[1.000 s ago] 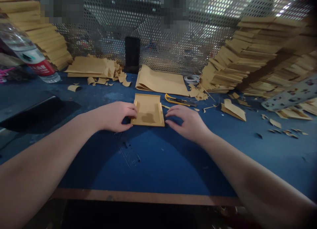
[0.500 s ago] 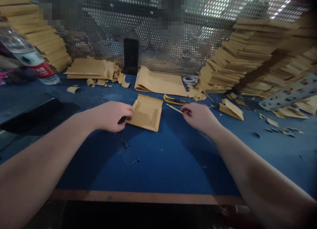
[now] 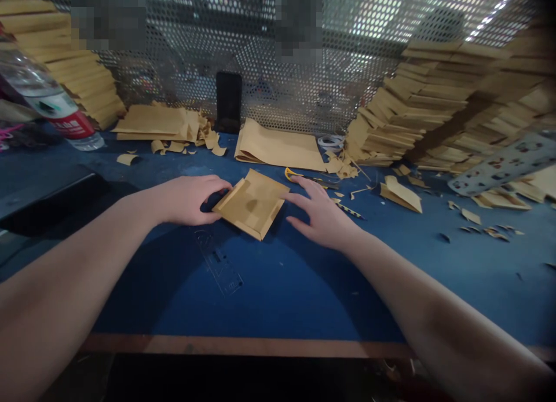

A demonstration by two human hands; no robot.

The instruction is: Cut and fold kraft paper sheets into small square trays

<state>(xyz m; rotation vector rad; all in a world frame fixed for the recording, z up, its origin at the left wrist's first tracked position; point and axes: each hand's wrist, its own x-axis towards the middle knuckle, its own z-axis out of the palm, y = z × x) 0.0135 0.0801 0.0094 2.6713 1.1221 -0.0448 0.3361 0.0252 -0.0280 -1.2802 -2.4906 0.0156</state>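
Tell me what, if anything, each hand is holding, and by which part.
The left hand holds the paper envelope near its left corner. The right hand is open at the right corner; whether its fingers touch cannot be told.

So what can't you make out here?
All in the head view:
- Folded paper: its underside, facing away.
- Cutter: partly covered by the right hand.
- Bottle: label text, blurred.
- Ruler: markings, too small and faint.

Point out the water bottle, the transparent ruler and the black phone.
Water bottle [image 3: 72, 121], head view: on its label.
Transparent ruler [image 3: 218, 263], head view: mid-length.
Black phone [image 3: 228, 101], head view: middle of its dark face.
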